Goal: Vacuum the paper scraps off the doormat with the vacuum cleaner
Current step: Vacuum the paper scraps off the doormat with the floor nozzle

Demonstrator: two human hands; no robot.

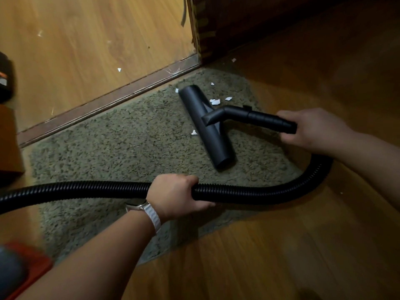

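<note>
Olive-green and shaggy, the doormat (pixel 121 135) lies on a wooden floor (pixel 281 256), its far edge along a dark door threshold (pixel 104 102). The vacuum's black floor nozzle (pixel 205 126) rests flat on the far right part of the mat, its long head running from the threshold toward the person. The right hand (pixel 311 128) holds the rigid black tube (pixel 259 118) that joins the nozzle, its grip clamped round the tube's rear end. From there the ribbed black hose (pixel 259 193) loops round the mat's right edge and runs left across the near part of the mat. The left hand (pixel 173 195), with a white-banded watch (pixel 151 213) on its wrist, has its grip closed round the hose about midway along.

White paper scraps (pixel 215 101) lie on the mat close to the nozzle: a few just right of its far end, one at its far tip, and one touching its left side. One more scrap (pixel 119 69) lies on the floor beyond the threshold. A blurred red and grey shape (pixel 21 269) sits at the lower left corner.
</note>
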